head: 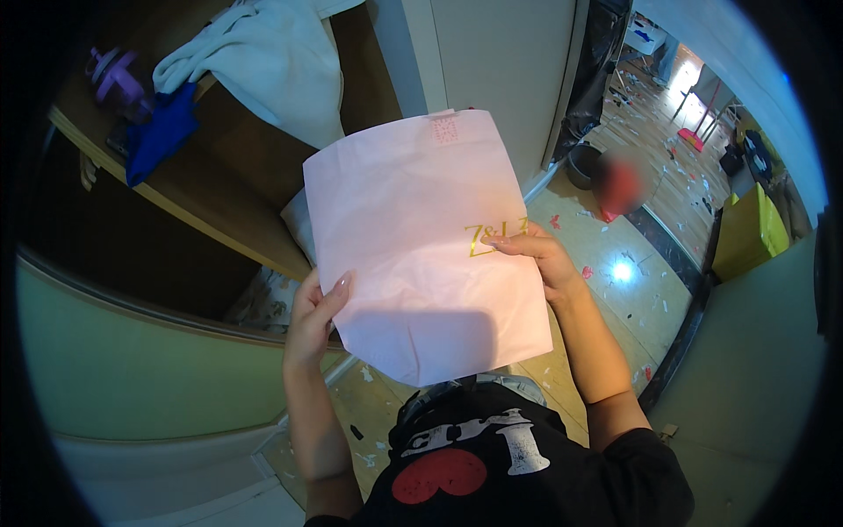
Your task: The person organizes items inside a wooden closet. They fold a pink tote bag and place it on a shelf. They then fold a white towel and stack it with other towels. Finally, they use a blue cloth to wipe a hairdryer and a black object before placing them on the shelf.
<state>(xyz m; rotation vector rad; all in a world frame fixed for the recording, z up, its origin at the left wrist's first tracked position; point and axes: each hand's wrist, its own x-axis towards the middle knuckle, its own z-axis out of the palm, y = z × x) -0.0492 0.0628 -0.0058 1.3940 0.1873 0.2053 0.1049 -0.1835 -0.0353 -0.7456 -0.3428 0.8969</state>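
Note:
A pale pink fabric bag (408, 197) with gold lettering is held up in front of me, spread fairly flat. My left hand (319, 309) grips its lower left edge, thumb on the near face. On the opposite edge, my right hand (543, 257) pinches the bag with the thumb lying over part of the lettering. A stitched square patch shows near the top edge. Below the bag is the front of my black T-shirt (500, 474), printed in white and red. The bag's far side and most of my fingers are hidden.
On the wooden shelf unit (244, 191) at left lie a white cloth (276, 72), a blue cloth (161, 135) and a purple cup (118, 79). Scraps litter the tiled floor (612, 309). A dark bucket (583, 165) and a yellow bag (751, 234) stand near the doorway.

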